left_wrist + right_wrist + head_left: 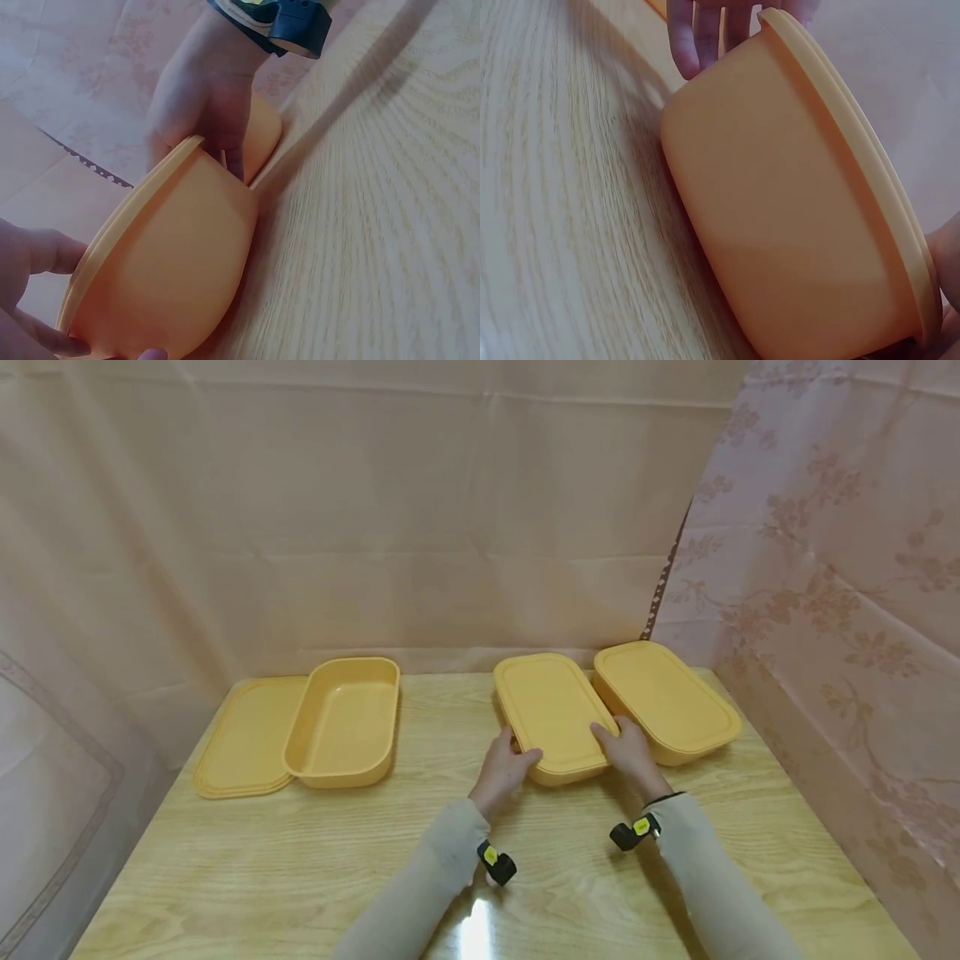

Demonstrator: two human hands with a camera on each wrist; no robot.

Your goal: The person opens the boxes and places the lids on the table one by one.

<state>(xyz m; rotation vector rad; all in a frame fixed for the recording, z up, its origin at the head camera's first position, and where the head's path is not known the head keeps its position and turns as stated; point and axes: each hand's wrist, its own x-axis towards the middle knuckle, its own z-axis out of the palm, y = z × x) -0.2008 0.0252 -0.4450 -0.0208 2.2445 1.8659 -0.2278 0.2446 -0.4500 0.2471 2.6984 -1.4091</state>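
Both hands hold a yellow lidded food container (555, 714) by its two near sides in the head view. My left hand (504, 771) grips its left side, thumb on the lid's near corner and fingers down along the wall. On the opposite side my right hand (626, 750) has its thumb over the lid edge and its fingers between this container and a second lidded container (667, 697) at the right. In the right wrist view, the container's near wall (780, 195) stands close over the table, with the lid seated along the rim.
At the left, an uncovered yellow container (345, 718) overlaps the edge of a loose yellow lid (251, 735) lying flat. All stand on a wooden table (300, 877). A beige curtain (360, 510) hangs behind, and a flowered cloth (840, 610) borders the right side.
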